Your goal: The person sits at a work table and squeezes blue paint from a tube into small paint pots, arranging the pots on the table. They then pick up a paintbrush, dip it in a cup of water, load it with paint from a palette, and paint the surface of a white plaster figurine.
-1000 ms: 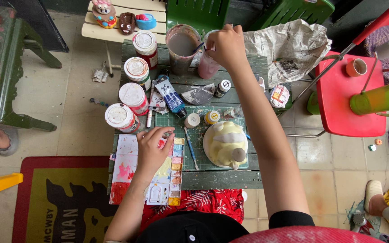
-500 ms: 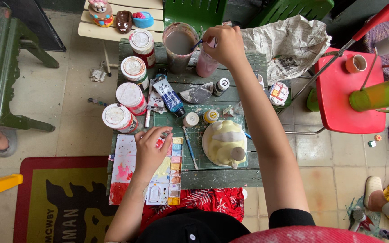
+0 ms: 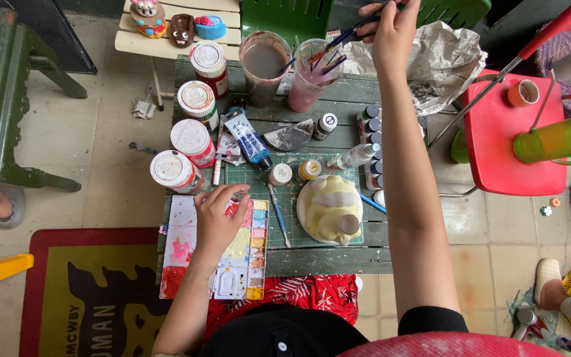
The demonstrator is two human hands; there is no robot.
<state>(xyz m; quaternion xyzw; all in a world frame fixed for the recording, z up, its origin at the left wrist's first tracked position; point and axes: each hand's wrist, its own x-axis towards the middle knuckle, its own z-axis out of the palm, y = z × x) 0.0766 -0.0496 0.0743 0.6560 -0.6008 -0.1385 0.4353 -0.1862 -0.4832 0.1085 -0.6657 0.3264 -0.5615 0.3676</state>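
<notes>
Right hand (image 3: pixel 391 30): raised above the far table edge, pinched shut on a paintbrush (image 3: pixel 358 23).
Paintbrush: tip angled toward pink brush cup (image 3: pixel 312 82), beside cup of murky water (image 3: pixel 264 66).
Left hand (image 3: pixel 216 215): resting on paint palette (image 3: pixel 232 251), fingers curled, grasping nothing.
Figurine (image 3: pixel 330 208): cream-coloured, on green cutting mat (image 3: pixel 259 175), right of palette.

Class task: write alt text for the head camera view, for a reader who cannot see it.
Seen from above, a person's right hand lifts a paintbrush above a pink brush cup, while the left hand rests on a paint palette. A pale yellow figurine sits between them.
</notes>
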